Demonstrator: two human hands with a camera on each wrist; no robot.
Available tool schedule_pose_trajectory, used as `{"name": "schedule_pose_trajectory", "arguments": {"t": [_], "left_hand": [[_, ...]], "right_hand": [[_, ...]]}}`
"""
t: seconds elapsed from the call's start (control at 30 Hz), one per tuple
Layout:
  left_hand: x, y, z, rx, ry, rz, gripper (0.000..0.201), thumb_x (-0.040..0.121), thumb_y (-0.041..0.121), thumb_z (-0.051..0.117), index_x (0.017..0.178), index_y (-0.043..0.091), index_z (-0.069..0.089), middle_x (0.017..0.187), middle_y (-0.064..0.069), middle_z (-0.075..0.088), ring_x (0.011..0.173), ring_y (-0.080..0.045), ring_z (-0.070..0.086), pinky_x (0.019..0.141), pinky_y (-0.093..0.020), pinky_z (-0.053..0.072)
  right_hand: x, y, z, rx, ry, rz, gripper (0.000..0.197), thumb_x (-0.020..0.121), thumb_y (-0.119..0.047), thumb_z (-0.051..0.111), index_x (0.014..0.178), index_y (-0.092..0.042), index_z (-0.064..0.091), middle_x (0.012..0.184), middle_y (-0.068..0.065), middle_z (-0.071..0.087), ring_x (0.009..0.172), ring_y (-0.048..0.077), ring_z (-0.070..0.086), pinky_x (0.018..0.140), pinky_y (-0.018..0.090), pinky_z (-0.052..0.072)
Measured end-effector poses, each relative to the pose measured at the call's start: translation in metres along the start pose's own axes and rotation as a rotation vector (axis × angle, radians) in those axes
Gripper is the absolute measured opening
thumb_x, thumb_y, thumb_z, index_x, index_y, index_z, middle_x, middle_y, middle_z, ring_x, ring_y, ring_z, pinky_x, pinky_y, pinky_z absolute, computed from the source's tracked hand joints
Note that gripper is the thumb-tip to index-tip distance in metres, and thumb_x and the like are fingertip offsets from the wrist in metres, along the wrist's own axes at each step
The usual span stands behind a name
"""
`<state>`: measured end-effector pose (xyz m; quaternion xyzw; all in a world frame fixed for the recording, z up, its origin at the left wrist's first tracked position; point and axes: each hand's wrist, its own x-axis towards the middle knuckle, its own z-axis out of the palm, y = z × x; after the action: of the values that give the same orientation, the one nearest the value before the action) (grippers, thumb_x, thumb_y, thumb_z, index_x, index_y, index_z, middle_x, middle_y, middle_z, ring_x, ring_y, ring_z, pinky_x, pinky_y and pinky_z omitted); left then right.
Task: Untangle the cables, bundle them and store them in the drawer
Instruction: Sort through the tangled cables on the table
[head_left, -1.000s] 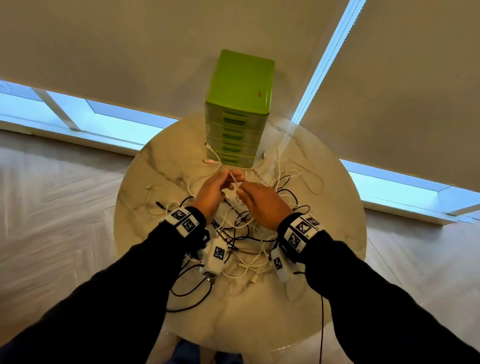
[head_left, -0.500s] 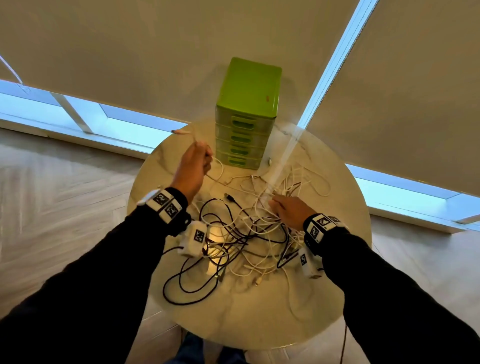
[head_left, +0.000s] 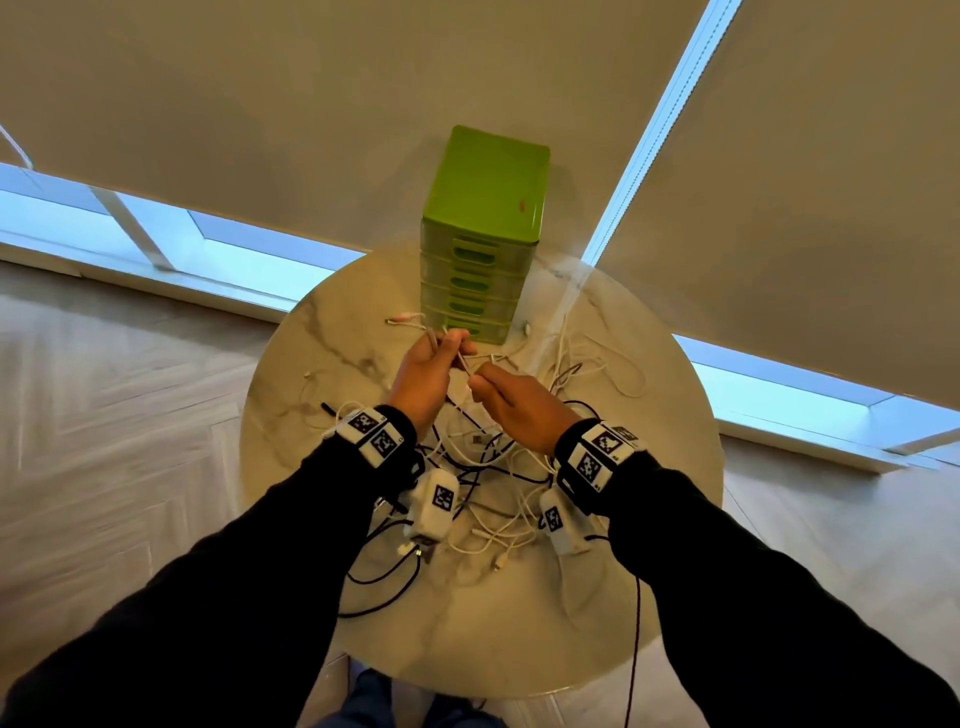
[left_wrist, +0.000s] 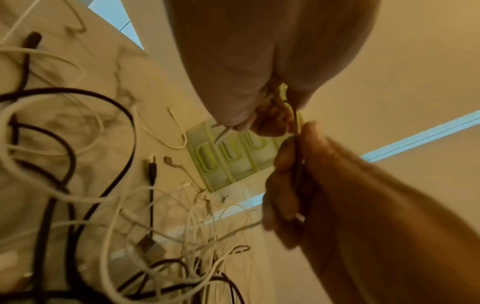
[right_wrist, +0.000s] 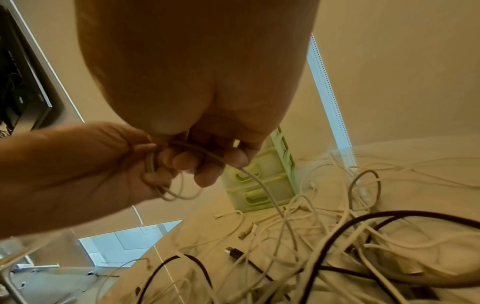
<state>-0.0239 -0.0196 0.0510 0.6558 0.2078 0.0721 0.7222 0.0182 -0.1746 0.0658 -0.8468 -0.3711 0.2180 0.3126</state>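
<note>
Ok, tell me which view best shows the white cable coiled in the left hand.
Right wrist: the white cable hangs in clear loops from the left hand. The left wrist view hides it behind the palm; the head view shows only a short strand between the hands.

Daylight entered through the uncovered strips of window below the drawn blinds and through a narrow gap between them, bluish and bright against the dim beige room. The marble surface carried a soft sheen and faint shadows under the forearms. The head view bent straight lines near its edges — a wide-angle curve. Both wrist views were warm, yellowish and grainy, with the nearest palm looming soft and out of focus, and the cables at the frame edges smeared by motion blur.
</note>
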Motion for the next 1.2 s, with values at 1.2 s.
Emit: {"name": "schedule_pose_trajectory", "arguments": {"t": [1.2], "left_hand": [[-0.039,0.011,0.103,0.585,-0.692,0.301,0.031,0.106,0.044,0.040,0.104,0.017,0.054,0.093,0.002,0.062,0.089,-0.018,0.058,0.086,-0.039,0.046]], "right_hand": [[-0.121,0.029,-0.082,-0.095,-0.079,0.463,0.026,0.104,-0.023,0.038,0.120,-0.017,0.057,0.079,-0.006,0.059,0.067,0.015,0.061,0.076,0.032,0.049]]}}
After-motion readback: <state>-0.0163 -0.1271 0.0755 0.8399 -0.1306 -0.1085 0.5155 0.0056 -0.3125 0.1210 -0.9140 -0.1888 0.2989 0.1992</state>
